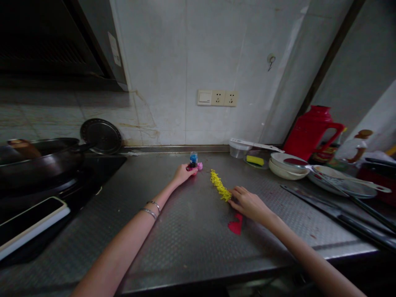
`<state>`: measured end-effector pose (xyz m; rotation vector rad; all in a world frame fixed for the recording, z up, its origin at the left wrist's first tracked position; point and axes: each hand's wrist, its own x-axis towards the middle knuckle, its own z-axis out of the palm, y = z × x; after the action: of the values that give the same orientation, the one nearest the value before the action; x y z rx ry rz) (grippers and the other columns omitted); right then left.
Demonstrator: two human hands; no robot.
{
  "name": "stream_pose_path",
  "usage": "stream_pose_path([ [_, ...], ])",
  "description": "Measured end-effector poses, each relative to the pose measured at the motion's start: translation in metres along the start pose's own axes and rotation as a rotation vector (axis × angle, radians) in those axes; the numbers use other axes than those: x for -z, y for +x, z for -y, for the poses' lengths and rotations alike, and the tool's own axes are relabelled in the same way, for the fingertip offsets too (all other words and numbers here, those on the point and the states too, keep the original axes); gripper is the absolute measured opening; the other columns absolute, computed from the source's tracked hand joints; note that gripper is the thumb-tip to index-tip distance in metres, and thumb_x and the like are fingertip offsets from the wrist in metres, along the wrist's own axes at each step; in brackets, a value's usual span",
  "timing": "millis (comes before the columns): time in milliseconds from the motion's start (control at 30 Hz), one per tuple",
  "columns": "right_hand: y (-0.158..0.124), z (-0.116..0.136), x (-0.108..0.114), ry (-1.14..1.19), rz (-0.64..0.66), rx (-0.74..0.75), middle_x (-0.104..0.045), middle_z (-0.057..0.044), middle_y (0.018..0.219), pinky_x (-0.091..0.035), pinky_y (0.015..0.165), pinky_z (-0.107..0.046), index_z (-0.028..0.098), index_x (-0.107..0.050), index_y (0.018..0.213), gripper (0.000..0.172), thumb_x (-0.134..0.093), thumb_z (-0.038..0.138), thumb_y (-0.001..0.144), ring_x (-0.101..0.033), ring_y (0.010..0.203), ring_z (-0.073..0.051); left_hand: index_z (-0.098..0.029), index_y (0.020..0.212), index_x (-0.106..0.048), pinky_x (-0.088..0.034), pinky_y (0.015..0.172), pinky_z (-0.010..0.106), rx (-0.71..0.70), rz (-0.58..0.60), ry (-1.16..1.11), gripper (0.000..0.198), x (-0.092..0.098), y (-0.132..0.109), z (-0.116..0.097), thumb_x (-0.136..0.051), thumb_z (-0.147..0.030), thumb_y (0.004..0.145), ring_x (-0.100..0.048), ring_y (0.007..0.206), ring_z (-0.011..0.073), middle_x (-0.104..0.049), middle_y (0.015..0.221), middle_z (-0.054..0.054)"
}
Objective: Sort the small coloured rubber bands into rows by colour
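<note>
My left hand (183,173) reaches far across the steel counter (192,231) with its fingers closed around a small bottle with a blue top (193,159) and pink base (199,166). My right hand (249,204) rests on the counter, fingertips touching the near end of a yellow strip of crinkled material (219,185) that lies lengthwise. A small red piece (236,225) lies under the right wrist. Two bracelets (151,208) circle my left wrist.
A dark wok (43,159) sits on the stove at left, a round lid (101,136) leaning on the wall. A phone (29,222) lies near the stove edge. Stacked bowls (286,165), a plastic tub (239,147), a red thermos jug (311,130) and utensils crowd the right.
</note>
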<state>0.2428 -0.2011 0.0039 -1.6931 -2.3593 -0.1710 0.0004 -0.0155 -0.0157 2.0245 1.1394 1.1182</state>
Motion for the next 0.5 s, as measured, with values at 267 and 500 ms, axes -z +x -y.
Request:
stream_pose_path([
  [267, 0.011, -0.004, -0.006, 0.011, 0.037, -0.005, -0.056, -0.009, 0.095, -0.045, 0.076, -0.028, 0.020, -0.057, 0.107, 0.033, -0.039, 0.038, 0.085, -0.054, 0.092, -0.019, -0.010, 0.079, -0.065, -0.039, 0.057, 0.024, -0.038, 0.015, 0.001, 0.041, -0.001, 0.002, 0.005, -0.058, -0.048, 0.067, -0.057, 0.061, 0.0158, -0.065, 0.068, 0.008],
  [500, 0.017, -0.005, -0.004, 0.062, 0.052, -0.005, -0.057, -0.008, 0.096, -0.044, 0.075, -0.026, 0.021, -0.058, 0.104, 0.031, -0.040, 0.037, 0.086, -0.055, 0.089, -0.018, -0.009, 0.082, -0.065, -0.039, 0.057, 0.024, -0.032, 0.011, 0.000, 0.044, -0.003, 0.002, 0.008, -0.058, -0.050, 0.067, -0.057, 0.062, 0.0161, -0.066, 0.070, 0.009],
])
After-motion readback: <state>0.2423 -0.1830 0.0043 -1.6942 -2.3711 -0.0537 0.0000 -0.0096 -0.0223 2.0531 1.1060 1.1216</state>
